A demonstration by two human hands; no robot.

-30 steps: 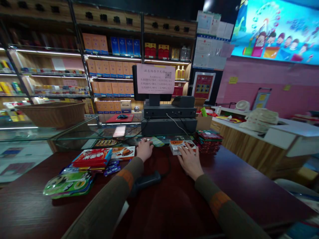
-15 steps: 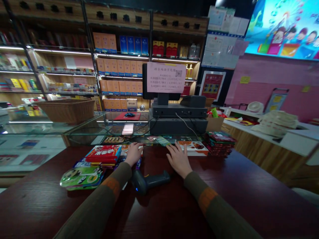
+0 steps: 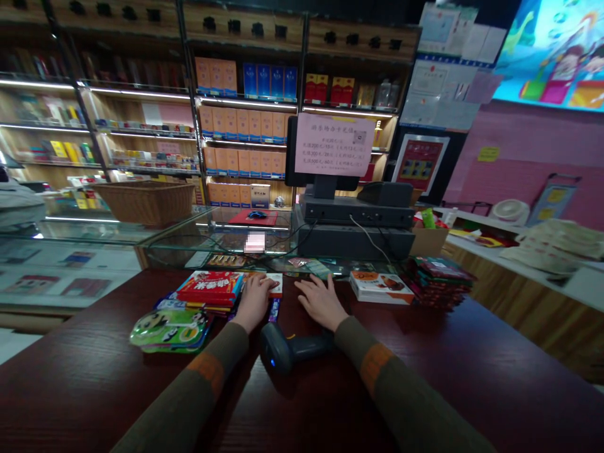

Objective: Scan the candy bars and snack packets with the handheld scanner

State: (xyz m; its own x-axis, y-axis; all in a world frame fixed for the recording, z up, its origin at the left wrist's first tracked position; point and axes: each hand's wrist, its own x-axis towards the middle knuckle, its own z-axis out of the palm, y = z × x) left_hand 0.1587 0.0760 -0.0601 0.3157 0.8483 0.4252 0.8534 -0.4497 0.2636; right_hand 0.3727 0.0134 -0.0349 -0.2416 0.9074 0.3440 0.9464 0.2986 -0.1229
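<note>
My left hand (image 3: 255, 302) lies over a small white-and-orange box (image 3: 275, 286), thumb and fingers apart on it and partly hiding it. Beside that hand, to the left, is a stack of red packets (image 3: 210, 287). Green panda-print packs (image 3: 170, 329) lie in front of the stack. A thin purple packet (image 3: 274, 309) shows by my left wrist. My right hand (image 3: 321, 302) is spread flat on the dark wooden table, holding nothing. A grey barcode scanner (image 3: 283, 349) with a blue light lies between my forearms, its handle end partly behind my right sleeve.
To the right stand a white-and-orange box (image 3: 381, 287) and a pile of dark red-and-green packets (image 3: 441, 281). Beyond the table's far edge are a glass counter (image 3: 212, 239), a cash register (image 3: 353, 220) with cables, and a wicker basket (image 3: 148, 202). Stocked shelves line the back.
My right hand has moved left, away from the white-and-orange box on the right, and toward my left hand. My left hand stays at its small box. The view has turned slightly left.
</note>
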